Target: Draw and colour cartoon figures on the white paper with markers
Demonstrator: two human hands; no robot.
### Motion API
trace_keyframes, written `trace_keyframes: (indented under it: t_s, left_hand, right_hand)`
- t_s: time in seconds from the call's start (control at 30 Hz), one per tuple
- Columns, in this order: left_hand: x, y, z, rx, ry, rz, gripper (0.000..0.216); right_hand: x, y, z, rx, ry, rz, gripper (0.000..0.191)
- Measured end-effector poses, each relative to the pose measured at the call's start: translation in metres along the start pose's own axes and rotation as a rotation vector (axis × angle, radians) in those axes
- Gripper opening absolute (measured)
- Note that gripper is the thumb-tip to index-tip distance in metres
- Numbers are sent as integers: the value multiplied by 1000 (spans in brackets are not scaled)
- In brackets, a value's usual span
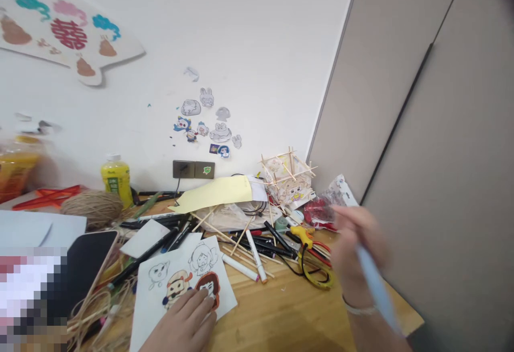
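Note:
My left hand [188, 320] lies flat with fingers stretched out on a white sheet of cartoon figure drawings [180, 282], some coloured orange and red. My right hand [357, 255] is raised above the table's right side, blurred by motion, with fingers closed round a pale blue marker [377, 293] that points down towards me. A thin bracelet sits on that wrist.
Several markers and wooden sticks [257, 245] litter the wooden table [281, 314]. A yellow glue gun [303, 234], stick-frame model [289, 180], twine ball [94, 207], yellow bottle [116, 178], dark tablet [86, 266] and raffia [100, 309] lie around. A grey cabinet [441, 154] stands right.

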State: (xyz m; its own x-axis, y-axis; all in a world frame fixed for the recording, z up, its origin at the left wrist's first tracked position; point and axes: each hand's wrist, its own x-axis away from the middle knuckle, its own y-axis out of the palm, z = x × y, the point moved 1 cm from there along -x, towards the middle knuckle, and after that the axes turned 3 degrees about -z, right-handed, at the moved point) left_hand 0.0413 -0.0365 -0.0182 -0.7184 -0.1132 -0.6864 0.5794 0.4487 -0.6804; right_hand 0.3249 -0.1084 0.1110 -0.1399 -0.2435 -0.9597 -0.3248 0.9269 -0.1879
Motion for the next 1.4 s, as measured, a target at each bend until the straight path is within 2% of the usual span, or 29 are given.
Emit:
trace_keyframes:
  t_s: [0.03,0.13,0.2,0.3,0.4,0.5,0.73,0.83,1.13,1.4]
  left_hand:
    - [-2,-3,-3,18,1,-14,28]
    - [-3,-4,-16,79,-46,-90,25]
    - [2,1,-26,92,-127,-123,22]
    - [13,9,-42,69,-230,-115,18]
    - [21,12,-59,-34,-322,-105,20]
    - [28,13,-72,-136,-405,-131,25]
    - [38,21,-81,-235,-596,-297,34]
    - [37,22,-79,-239,-639,-325,34]
    - [39,19,-82,-182,-641,-288,33]
    - [32,12,-87,82,-693,-102,35]
  right_hand:
    - [-1,16,7,26,44,-63,20]
    - [10,69,35,230,378,-499,33]
    - [28,94,53,258,416,-573,33]
    - [58,114,74,274,419,-640,35]
    - [78,118,85,298,401,-686,38]
    - [84,119,87,337,365,-707,38]
    - [89,125,66,289,243,-726,31]
    - [93,129,54,223,195,-744,31]
    - [99,133,38,109,119,-835,25]
    - [101,135,34,62,106,-906,30]
